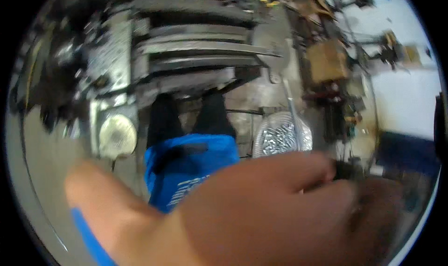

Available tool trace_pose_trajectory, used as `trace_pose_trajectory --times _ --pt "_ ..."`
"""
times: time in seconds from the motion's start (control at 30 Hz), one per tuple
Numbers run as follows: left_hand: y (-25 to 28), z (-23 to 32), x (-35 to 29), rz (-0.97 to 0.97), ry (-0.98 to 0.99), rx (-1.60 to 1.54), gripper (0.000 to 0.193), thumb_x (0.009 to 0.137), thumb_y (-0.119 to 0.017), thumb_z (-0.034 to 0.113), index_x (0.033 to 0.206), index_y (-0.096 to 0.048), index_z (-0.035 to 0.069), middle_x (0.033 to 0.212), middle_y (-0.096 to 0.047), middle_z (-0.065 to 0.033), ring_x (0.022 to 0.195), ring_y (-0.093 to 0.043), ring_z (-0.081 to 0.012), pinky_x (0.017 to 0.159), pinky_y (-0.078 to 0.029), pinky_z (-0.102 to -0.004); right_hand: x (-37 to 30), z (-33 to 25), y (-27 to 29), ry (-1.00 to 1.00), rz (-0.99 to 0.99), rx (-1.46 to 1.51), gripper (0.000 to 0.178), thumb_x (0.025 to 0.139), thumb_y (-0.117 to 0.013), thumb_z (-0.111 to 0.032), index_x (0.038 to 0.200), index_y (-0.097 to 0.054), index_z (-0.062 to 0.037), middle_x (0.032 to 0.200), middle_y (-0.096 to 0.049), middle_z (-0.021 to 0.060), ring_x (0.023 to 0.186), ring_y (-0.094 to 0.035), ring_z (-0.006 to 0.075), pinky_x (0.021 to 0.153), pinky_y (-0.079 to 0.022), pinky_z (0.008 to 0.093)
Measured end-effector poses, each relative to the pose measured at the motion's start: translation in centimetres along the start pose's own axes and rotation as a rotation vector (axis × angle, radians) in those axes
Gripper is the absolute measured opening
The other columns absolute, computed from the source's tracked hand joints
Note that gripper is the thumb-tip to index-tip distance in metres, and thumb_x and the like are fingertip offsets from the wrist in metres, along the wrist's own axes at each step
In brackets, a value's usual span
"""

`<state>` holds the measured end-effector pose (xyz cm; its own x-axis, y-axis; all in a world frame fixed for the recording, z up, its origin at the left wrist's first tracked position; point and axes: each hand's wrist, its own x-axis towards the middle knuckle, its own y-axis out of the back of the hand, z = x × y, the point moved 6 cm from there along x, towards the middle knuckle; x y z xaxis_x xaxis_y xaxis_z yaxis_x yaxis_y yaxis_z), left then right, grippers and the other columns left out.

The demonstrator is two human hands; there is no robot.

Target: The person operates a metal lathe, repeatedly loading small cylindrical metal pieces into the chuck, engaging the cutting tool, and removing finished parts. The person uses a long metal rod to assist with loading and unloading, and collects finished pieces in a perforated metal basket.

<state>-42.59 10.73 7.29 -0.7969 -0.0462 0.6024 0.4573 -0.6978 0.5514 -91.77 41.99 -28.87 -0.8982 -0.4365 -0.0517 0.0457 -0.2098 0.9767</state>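
Observation:
My left hand [280, 205] is raised very close in front, reaching across from the left with its elbow bent. It looks closed, with the thumb lying against curled fingers, but motion blurs it and hides whatever may be inside. A dark brown shape at its right end is too blurred to make out. My right hand cannot be picked out. Beyond the left hand, a light metal tray [305, 130] holds many small shiny metal pieces [275, 139]. A blue apron or garment [191, 156] with white print covers my lap, above dark trouser legs [212, 116].
Ahead stands a metal machine with long parallel bars [200, 46] and a drilled plate [109, 56]. A pale round disc [117, 135] sits at its near left. To the right are a cardboard box [326, 60], cluttered dark parts and a white wall [401, 98].

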Motion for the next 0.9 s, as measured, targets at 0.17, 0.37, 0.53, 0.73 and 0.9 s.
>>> trace_pose_trajectory --times 0.17,0.37,0.53,0.73,0.9 --pt "-0.9 0.4 0.8 -0.053 -0.034 0.001 0.017 0.072 -0.061 0.005 0.088 -0.065 -0.002 0.084 -0.065 -0.0161 0.074 -0.065 -0.0256 0.064 -0.052 -0.0346 -6.4 3.2 0.8 -0.071 -0.068 -0.019 0.039 0.067 -0.062 -0.038 0.078 -0.065 -0.0015 0.091 -0.064 0.0206 0.085 -0.061 0.0387 0.073 -0.050 0.0436" --pt "5.3 -0.4 -3.5 0.041 0.077 0.103 0.019 0.070 -0.061 0.006 0.087 -0.065 -0.002 0.084 -0.065 -0.0169 0.073 -0.064 -0.0264 0.062 -0.052 -0.0356 -3.4 -0.6 4.9 -0.140 -0.051 -0.023 0.039 0.068 -0.059 -0.036 0.084 -0.063 -0.0004 0.096 -0.063 0.0212 0.091 -0.060 0.0371 0.078 -0.049 0.0428" --pt "10.2 -3.0 -12.6 0.260 0.572 0.271 0.023 0.068 -0.062 0.005 0.090 -0.064 -0.002 0.087 -0.065 -0.0155 0.074 -0.064 -0.0256 0.063 -0.050 -0.0358 -7.3 -3.0 7.3 -0.280 -0.172 0.069 0.038 0.067 -0.057 -0.031 0.085 -0.064 0.0016 0.100 -0.062 0.0231 0.096 -0.060 0.0379 0.081 -0.048 0.0452" --pt "11.3 -1.5 -30.9 0.516 1.478 0.723 0.033 0.076 -0.065 0.010 0.108 -0.060 0.002 0.091 -0.064 -0.0164 0.078 -0.063 -0.0265 0.068 -0.049 -0.0328 -5.7 -0.2 3.5 -0.092 -0.049 -0.058 0.045 0.069 -0.057 -0.039 0.088 -0.063 0.0013 0.091 -0.062 0.0240 0.088 -0.061 0.0392 0.075 -0.048 0.0468" --pt "3.0 -0.9 -38.1 0.271 1.699 0.214 0.044 0.076 -0.069 0.029 0.109 -0.059 0.002 0.088 -0.066 -0.0142 0.080 -0.064 -0.0270 0.073 -0.049 -0.0362 -7.1 -1.8 5.8 -0.189 -0.066 0.070 0.046 0.068 -0.061 -0.039 0.089 -0.061 0.0019 0.095 -0.063 0.0234 0.092 -0.059 0.0410 0.079 -0.046 0.0471"
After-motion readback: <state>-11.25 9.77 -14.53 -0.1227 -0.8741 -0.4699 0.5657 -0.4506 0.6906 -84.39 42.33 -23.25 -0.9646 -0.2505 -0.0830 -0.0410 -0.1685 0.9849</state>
